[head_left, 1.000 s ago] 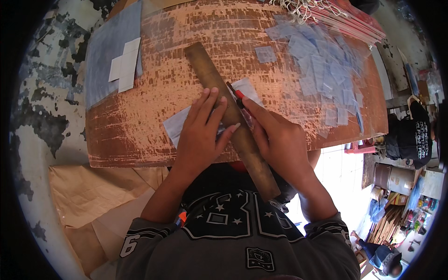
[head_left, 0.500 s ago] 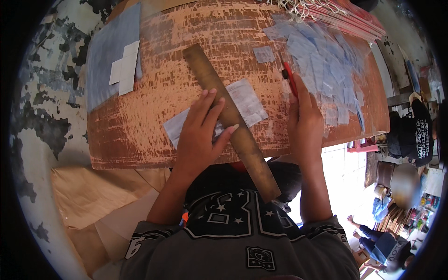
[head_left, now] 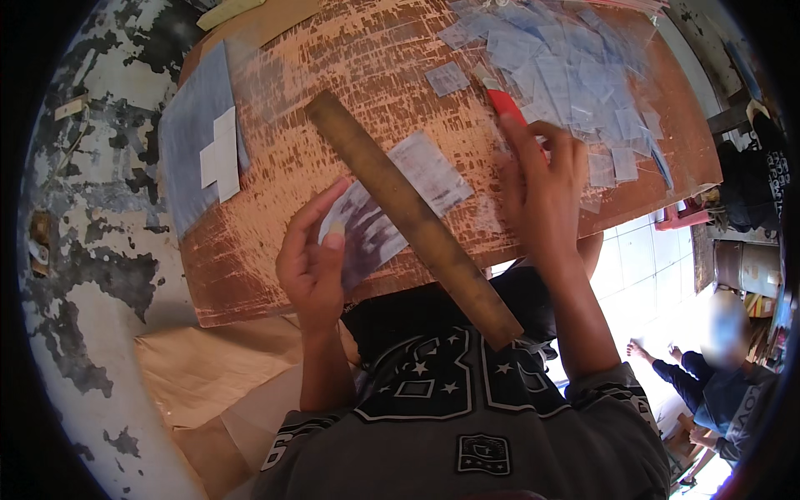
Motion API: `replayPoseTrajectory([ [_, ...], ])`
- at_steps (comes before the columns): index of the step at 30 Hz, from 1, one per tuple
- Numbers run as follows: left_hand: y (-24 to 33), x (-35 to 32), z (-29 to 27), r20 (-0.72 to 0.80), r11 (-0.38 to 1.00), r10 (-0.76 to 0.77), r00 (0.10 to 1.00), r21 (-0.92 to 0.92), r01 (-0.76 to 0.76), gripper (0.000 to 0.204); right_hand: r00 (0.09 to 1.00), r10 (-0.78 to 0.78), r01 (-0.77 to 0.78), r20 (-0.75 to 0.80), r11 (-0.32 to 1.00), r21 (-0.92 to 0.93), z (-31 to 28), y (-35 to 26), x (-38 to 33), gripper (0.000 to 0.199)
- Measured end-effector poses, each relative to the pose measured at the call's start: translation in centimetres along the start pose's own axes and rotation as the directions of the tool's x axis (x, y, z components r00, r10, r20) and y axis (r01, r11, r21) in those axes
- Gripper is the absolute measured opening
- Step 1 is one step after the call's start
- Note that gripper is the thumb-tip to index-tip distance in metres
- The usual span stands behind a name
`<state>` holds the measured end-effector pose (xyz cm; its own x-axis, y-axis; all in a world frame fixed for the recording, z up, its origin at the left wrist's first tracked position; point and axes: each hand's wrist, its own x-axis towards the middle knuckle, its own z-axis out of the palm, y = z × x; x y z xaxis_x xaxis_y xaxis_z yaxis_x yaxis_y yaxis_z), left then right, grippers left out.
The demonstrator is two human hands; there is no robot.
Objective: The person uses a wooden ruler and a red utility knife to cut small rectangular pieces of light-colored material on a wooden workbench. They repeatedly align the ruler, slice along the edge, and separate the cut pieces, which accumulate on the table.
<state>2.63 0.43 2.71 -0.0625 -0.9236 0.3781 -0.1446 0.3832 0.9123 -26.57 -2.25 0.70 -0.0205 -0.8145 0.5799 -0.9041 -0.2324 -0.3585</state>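
Observation:
A long brown wooden ruler lies slantwise across the worn orange board, its near end jutting over my chest. My left hand pinches the near end of a clear plastic strip that runs under the ruler. My right hand is to the right of the ruler, fingers closed around a red-handled cutter whose tip points away from me toward the heap of cut plastic pieces.
A grey-blue sheet with two white cards lies at the board's left end. Brown paper lies below the board. Another person sits on the tiled floor at the lower right. Peeling painted wall on the left.
My right hand left the ruler and carried the red cutter right toward the pile. My left hand came off the ruler and took hold of the plastic strip's near end.

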Motion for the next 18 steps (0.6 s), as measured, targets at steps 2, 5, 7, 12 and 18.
replayPoseTrajectory([
  [2, 0.5, -0.2, -1.3, 0.029, 0.984, 0.002, 1.0, 0.177, -0.007, 0.042, 0.996, -0.07, 0.06, 0.055, 0.985, 0.164, -0.1, -0.7, -0.4, 0.045],
  [5, 1.0, -1.0, -2.9, 0.067, 0.85, -0.03, 0.997, 0.526, -0.009, 0.043, 0.977, -0.148, 0.099, 0.152, 0.951, 0.292, 0.3, -2.1, -0.5, 0.043],
  [7, 0.3, -2.2, -3.5, 0.066, 0.787, -0.066, 0.996, 0.616, 0.011, 0.045, 0.964, -0.157, 0.084, 0.215, 0.947, 0.311, 0.9, -2.4, -0.8, 0.043],
  [12, -0.4, -4.6, -5.1, 0.069, 0.719, -0.155, 0.985, 0.692, 0.065, 0.053, 0.962, -0.178, 0.116, 0.208, 0.954, 0.278, 1.3, -2.2, -0.8, 0.044],
  [18, -1.0, -5.0, -5.4, 0.15, 0.657, -0.16, 0.976, 0.754, -0.008, 0.059, 0.956, -0.171, 0.104, 0.24, 0.958, 0.268, 1.3, -2.2, -0.9, 0.044],
])
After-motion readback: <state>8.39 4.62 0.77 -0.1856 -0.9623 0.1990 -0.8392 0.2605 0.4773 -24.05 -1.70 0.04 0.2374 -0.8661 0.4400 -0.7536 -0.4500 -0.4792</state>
